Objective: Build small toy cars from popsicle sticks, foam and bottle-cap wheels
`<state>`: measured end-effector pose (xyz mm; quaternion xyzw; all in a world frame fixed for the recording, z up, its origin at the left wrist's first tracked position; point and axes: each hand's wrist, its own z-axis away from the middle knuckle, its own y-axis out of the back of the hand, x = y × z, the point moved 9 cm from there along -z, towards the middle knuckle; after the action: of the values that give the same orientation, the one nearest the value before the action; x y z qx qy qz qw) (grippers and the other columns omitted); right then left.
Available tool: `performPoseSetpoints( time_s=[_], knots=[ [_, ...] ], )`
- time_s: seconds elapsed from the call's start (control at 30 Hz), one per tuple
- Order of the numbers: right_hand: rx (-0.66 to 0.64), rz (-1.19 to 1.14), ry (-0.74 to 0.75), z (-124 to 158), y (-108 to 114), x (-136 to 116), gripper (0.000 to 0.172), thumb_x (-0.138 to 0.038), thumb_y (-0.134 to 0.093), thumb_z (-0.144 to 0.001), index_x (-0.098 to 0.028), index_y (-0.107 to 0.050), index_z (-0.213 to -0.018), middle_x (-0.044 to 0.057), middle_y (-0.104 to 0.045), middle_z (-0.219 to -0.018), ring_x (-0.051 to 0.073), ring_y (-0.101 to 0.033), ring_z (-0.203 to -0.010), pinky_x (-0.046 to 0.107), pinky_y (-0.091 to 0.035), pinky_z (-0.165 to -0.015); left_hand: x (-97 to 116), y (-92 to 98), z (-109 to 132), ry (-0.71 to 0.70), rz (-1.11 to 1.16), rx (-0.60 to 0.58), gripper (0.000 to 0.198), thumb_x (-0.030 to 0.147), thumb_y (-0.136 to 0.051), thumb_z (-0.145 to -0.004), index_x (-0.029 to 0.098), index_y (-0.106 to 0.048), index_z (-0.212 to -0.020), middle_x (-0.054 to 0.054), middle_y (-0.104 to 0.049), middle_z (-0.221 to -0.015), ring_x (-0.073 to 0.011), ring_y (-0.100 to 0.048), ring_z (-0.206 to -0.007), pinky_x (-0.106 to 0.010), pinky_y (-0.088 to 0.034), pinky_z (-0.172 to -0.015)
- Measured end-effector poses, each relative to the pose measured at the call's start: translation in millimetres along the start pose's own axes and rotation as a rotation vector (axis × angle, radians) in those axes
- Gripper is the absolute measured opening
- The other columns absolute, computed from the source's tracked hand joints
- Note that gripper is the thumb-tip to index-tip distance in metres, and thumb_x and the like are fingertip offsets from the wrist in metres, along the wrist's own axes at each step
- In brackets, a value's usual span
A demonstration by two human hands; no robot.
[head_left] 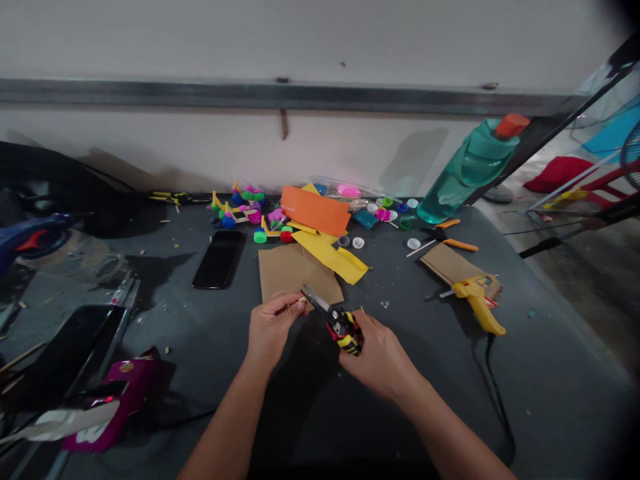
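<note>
My right hand is closed round the yellow, black and red handles of a pair of snips. Their grey jaws point up and to the left, reaching the fingertips of my left hand. Between thumb and fingers, that hand pinches a small pale piece, mostly hidden, whose kind I cannot make out. Just beyond both hands, a brown cardboard sheet lies flat on the dark table, with yellow paper overlapping its far edge.
Toy cars with coloured wheels, an orange sheet and bottle caps lie along the wall. A phone rests left. At right are a yellow glue gun with its cord, orange-handled pliers and a teal bottle.
</note>
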<state>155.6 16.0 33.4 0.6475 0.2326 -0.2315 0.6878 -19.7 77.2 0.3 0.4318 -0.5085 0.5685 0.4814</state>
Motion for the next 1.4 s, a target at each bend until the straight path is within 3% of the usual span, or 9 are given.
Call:
performPoseSetpoints(
  time_s=[0.23, 0.43, 0.67, 1.4],
  knots=[
    [0.024, 0.033, 0.009, 1, -1, -1, 0.017, -0.019, -0.049, -0.061, -0.02, -0.042, -0.076, 0.001, -0.051, -0.07, 0.015, -0.048, -0.062, 0.025, -0.034, -0.058, -4, -3.1, 1, 0.038, 0.114, 0.005, 0.014, 0.027, -0.069, -0.07, 0.016, -0.069, -0.079, -0.001, -0.064, -0.064, -0.0105, -0.056, -0.059, -0.022, -0.045, -0.062],
    [0.063, 0.098, 0.063, 2, -2, -7, 0.023, -0.019, -0.05, -0.061, -0.019, -0.043, -0.083, 0.004, -0.054, -0.077, 0.02, -0.052, -0.074, 0.03, -0.038, -0.066, -6, -5.8, 2, 0.073, 0.154, -0.014, 0.014, 0.024, -0.072, -0.067, 0.016, -0.069, -0.079, 0.001, -0.064, -0.067, -0.0084, -0.055, -0.061, -0.019, -0.044, -0.062],
    [0.064, 0.031, 0.053, 2, -1, -7, 0.026, -0.019, -0.051, -0.063, -0.019, -0.045, -0.089, 0.004, -0.054, -0.079, 0.02, -0.053, -0.076, 0.03, -0.039, -0.068, -7, -8.7, 1, 0.143, 0.253, -0.01, 0.015, 0.025, -0.073, -0.065, 0.015, -0.067, -0.074, 0.001, -0.062, -0.063, -0.0077, -0.053, -0.056, -0.018, -0.041, -0.054],
    [-0.007, 0.039, 0.016, 4, -8, -6, 0.019, -0.019, -0.049, -0.062, -0.02, -0.039, -0.079, 0.001, -0.052, -0.071, 0.014, -0.046, -0.059, 0.025, -0.033, -0.056, -13, -7.1, 2, 0.211, 0.31, 0.015, 0.019, 0.02, -0.078, -0.056, 0.016, -0.067, -0.071, 0.001, -0.063, -0.066, -0.0078, -0.056, -0.057, -0.018, -0.044, -0.056]
  ],
)
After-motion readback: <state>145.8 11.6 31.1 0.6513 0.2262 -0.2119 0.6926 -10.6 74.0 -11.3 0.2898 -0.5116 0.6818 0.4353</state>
